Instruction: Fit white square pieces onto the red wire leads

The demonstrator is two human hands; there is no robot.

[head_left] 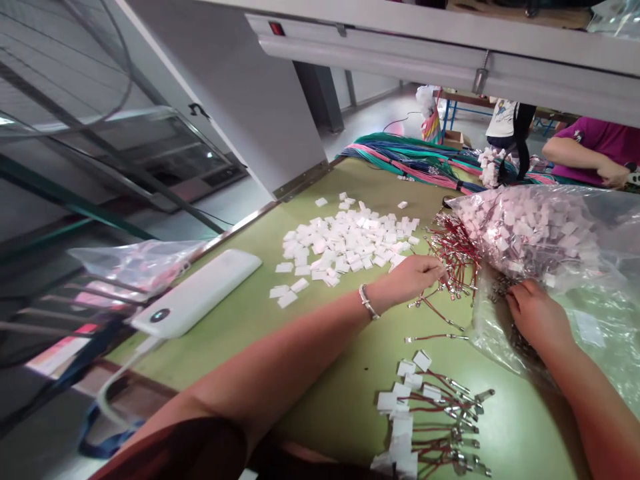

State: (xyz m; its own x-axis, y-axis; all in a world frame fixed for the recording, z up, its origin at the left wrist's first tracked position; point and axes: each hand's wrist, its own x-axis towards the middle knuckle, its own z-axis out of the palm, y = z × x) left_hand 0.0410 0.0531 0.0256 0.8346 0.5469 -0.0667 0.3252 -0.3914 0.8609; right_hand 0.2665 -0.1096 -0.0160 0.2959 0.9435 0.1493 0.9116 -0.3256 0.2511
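Observation:
My left hand (413,277), with a bracelet at its wrist, has its fingers pinched together at the edge of a pile of short red wires (455,250) with metal ends. What it grips is too small to make out. My right hand (540,313) rests at a clear plastic bag (595,273), its curled fingertips over small dark metal parts (520,343); whether it holds one is hidden. Loose white connector pieces (350,237) are spread left of the wires. Nearer the front edge, several red wires with white pieces on their ends (403,427) lie in a row.
A white power bank (200,293) with a cable lies at the table's left edge. Bundled green, pink and blue wires (410,157) stretch across the back. A bag of white pieces (530,227) stands at the right. Beyond it is a person in a purple shirt (580,150).

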